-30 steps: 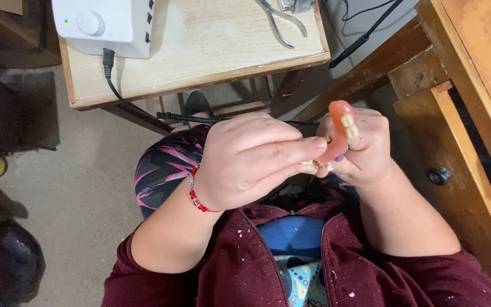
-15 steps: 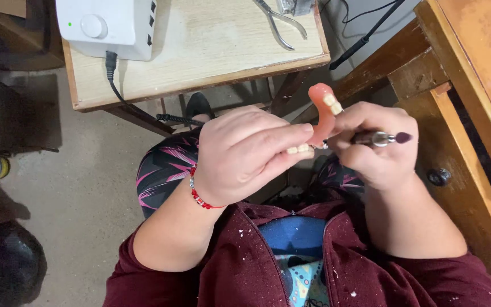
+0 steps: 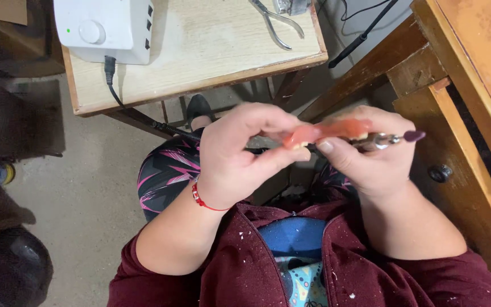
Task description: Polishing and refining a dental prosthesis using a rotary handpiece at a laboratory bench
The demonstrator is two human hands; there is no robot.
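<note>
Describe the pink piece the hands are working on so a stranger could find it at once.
Start at the small wooden table at the top and drop down to the two hands above the lap. Between the left hand and the right hand sits a denture, a curved salmon-pink base with pale teeth along its edge. The metal tool with a purple tip beside it is thin and straight.

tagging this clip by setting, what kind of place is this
Probably a small dental lab or denture workshop. The left hand and right hand hold a pink denture and a metal hand tool; pliers and a white control box sit on the wooden table.
</note>
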